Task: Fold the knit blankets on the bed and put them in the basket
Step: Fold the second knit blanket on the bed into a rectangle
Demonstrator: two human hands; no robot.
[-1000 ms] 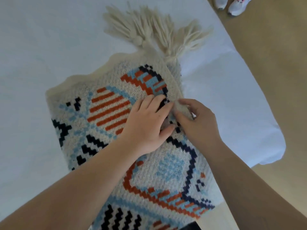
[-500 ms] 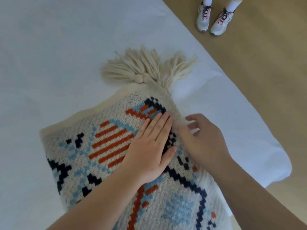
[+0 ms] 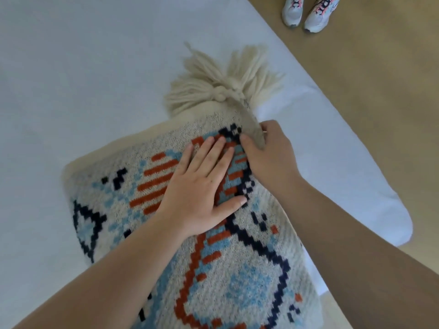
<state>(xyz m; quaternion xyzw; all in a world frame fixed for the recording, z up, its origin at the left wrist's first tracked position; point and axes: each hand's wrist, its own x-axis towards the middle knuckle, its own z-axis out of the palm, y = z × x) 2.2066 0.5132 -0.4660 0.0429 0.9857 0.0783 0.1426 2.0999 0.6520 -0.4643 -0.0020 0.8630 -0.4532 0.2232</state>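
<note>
Knit blanket (image 3: 213, 269) lies folded on the bed (image 3: 71, 79), tassels (image 3: 221, 84) just beyond the grip. Left hand (image 3: 202, 186) presses flat, fingers straight; right hand (image 3: 268, 155) pinches the folded edge alongside. Folding looks nearly done; no basket in view, so stowing remains.

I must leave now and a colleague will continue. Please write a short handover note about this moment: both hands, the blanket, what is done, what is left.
Left hand: flat, fingers straight, pressing the knit blanket.
Right hand: gripping the blanket's right edge near the tassels.
Blanket: lies on the bed near its right corner, seemingly folded.
Basket: not in view.
Left: finish folding, put it in the basket.
</note>
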